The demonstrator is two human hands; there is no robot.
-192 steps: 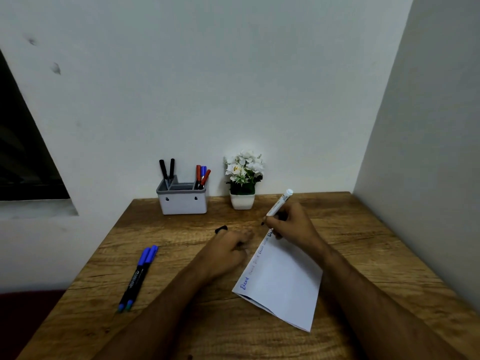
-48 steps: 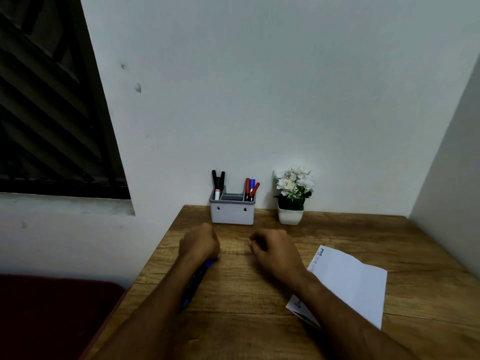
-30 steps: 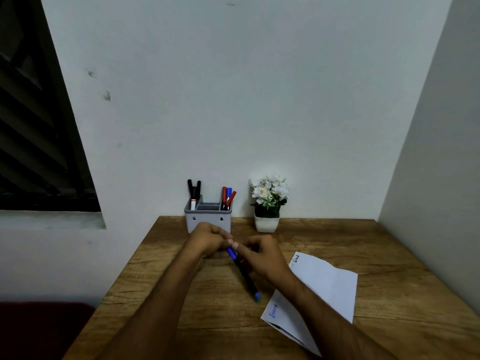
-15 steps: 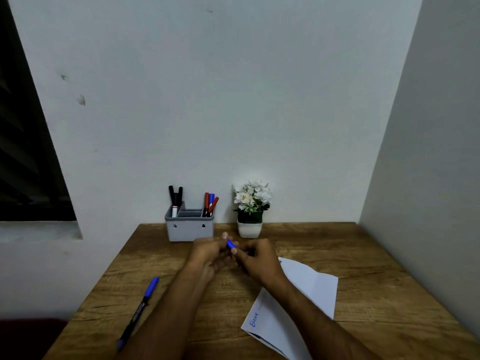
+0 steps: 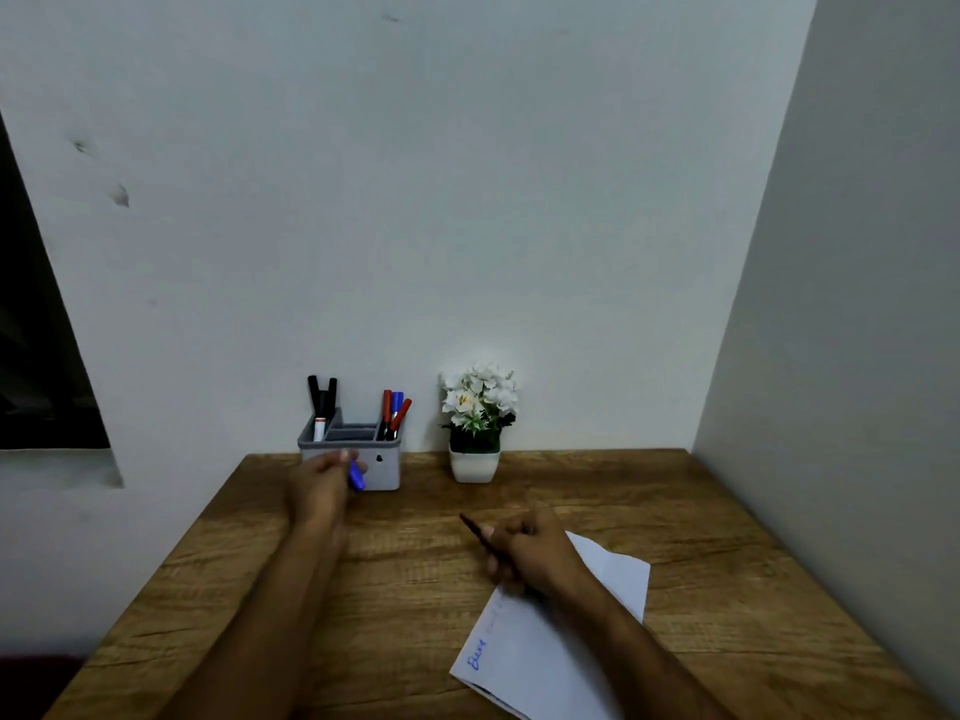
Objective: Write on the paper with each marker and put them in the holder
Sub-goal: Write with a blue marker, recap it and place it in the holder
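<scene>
My left hand [image 5: 321, 491] holds a blue marker cap [image 5: 356, 475] in front of the grey holder [image 5: 382, 467] at the back of the wooden desk. The holder contains black markers [image 5: 322, 400] on its left side and red and blue markers [image 5: 395, 410] on its right. My right hand [image 5: 530, 553] grips the uncapped marker [image 5: 472, 527], its dark end pointing up and left, over the top corner of the folded white paper [image 5: 545, 652]. Blue writing [image 5: 477, 658] runs along the paper's left edge.
A small white pot of white flowers [image 5: 477, 423] stands to the right of the holder against the back wall. A side wall closes off the desk on the right. A dark window opening [image 5: 31, 356] is at the left. The desk's left edge [image 5: 171, 563] is near my left forearm.
My hands, joined on the blue marker half a second ago, have pulled apart: the left took the cap toward the holder, the right carried the marker body to the paper.
</scene>
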